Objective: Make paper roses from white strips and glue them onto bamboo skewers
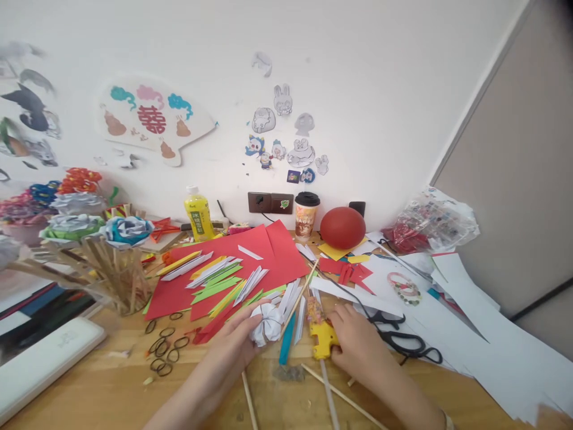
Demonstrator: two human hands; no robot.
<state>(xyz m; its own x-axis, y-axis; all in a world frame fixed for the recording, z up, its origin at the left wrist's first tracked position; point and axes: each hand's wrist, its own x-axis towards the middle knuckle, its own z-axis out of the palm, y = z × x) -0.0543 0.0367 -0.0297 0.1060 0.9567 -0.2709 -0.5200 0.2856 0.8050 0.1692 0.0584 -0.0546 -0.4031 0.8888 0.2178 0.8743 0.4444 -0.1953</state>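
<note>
A white folded-paper flower (266, 324) sits between the fingers of my left hand (239, 334), near the middle of the desk. To its right, my right hand (353, 334) is wrapped around the handle of a yellow hot glue gun (322, 337), with a glue stick (329, 388) running out of its back end. The gun's nozzle end points away from me. Between the two hands lie a blue paper strip (287, 339) and several white strips. Thin wooden sticks (344, 395) rest in front of my right hand.
Red paper sheets (174, 298) carry folded strips. Behind stand a yellow bottle (199, 215), a lidded cup (307, 218) and a red balloon (342, 228). Paper flowers in a container (129, 304) are at left, near rubber bands (165, 346). Black-handled scissors (407, 343) and white sheets lie right.
</note>
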